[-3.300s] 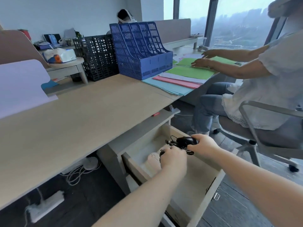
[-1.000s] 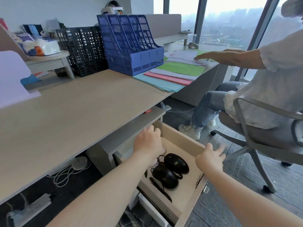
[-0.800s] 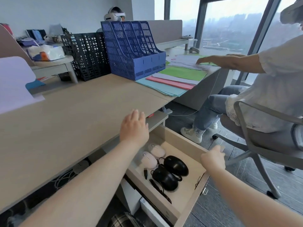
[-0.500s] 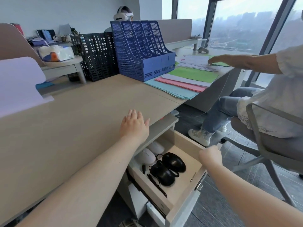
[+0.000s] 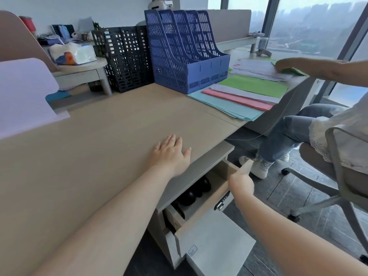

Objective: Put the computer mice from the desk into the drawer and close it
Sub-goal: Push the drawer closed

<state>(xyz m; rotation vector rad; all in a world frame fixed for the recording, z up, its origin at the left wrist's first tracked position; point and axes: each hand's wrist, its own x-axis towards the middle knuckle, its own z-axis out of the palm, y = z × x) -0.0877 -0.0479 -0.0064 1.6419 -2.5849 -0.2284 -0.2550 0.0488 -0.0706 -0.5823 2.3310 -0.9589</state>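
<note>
Hands first: the left hand [image 5: 171, 154] lies flat and open, fingers spread, on the desk [image 5: 99, 148] near its front edge, holding nothing. Below that edge the drawer [image 5: 201, 214] stands partly open; two black mice [image 5: 196, 192] lie inside, half hidden under the desk, their pointing unclear. The right hand [image 5: 241, 183] presses the drawer's front; its fingers are hidden.

Blue four-slot file holder [image 5: 185, 54] stands at the back of the surface, a black mesh file rack [image 5: 123, 56] right beside it on the left. Coloured paper folders [image 5: 239, 94] lie fanned out in teal, pink, grey and green. A second person [image 5: 328, 120] sits in a grey office chair [image 5: 342, 176], one arm reaching over loose sheets [image 5: 258, 69]. A tissue pack [image 5: 72, 53] sits on a small side shelf.
</note>
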